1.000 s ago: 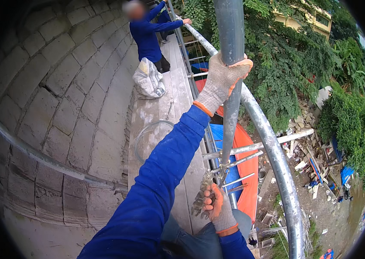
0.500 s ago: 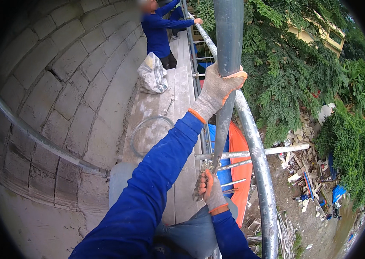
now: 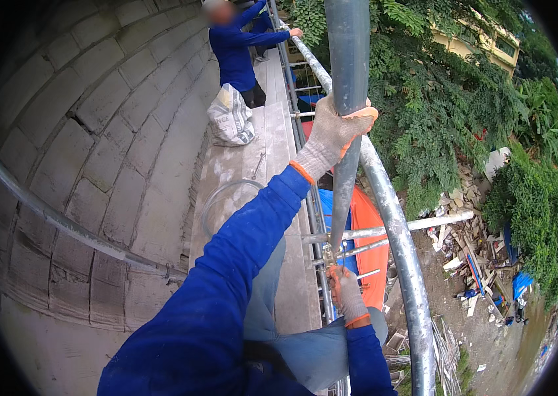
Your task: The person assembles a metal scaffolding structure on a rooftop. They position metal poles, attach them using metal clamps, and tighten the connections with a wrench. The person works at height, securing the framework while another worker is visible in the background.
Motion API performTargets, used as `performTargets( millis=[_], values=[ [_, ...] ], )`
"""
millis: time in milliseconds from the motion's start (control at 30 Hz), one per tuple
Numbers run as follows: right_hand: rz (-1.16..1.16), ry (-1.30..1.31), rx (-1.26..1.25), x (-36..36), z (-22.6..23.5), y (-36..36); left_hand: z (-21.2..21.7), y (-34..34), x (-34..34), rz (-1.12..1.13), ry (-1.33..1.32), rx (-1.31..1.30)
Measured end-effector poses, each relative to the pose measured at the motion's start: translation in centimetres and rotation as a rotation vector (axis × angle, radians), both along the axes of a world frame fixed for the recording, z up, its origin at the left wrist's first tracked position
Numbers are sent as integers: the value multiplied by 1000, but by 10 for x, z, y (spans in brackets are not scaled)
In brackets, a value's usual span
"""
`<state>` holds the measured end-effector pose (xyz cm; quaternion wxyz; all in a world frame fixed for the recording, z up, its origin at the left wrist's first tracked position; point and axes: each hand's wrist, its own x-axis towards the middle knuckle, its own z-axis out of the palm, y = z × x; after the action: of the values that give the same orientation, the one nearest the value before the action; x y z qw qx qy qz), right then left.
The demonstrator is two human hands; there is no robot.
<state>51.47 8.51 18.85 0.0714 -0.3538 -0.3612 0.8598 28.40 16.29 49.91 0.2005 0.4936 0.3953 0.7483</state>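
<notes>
My left hand [image 3: 340, 132], in a knitted glove with an orange palm, is wrapped round an upright grey steel pipe [image 3: 349, 56]. The pipe's lower end comes down to a horizontal scaffold tube [image 3: 374, 231]. At that end sits a metal scaffold clamp [image 3: 328, 253]. My right hand [image 3: 348, 290], gloved the same way, is closed on the clamp's lower part, and its fingertips partly hide it. A long, weathered guardrail tube [image 3: 394, 224] runs just right of both hands.
Concrete block wall [image 3: 114, 125] on the left, with a slanting tube [image 3: 61, 221]. On the plank walkway [image 3: 262, 142] lie a spanner [image 3: 259, 165], a wire coil [image 3: 207, 208] and a sack [image 3: 230, 117]. A co-worker [image 3: 234, 53] stands beyond. Rubble [image 3: 470, 257] lies far below right.
My right hand has moved right and slightly down, and its fingers now sit below the clamp's top. My legs have shifted into fuller view. The left hand keeps its grip on the pipe.
</notes>
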Motion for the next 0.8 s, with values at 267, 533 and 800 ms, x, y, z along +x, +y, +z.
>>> performTargets(
  millis=[267, 533, 800],
  values=[
    [-150, -192, 505, 20, 3, -1, -14, -4, -18, -217, -171, 9],
    [-451, 127, 245, 21, 88, -29, -23, 5, -27, -422, -28, -6],
    [-771, -88, 378, 6, 243, -90, -55, 6, -31, -692, -114, -84]
  ],
)
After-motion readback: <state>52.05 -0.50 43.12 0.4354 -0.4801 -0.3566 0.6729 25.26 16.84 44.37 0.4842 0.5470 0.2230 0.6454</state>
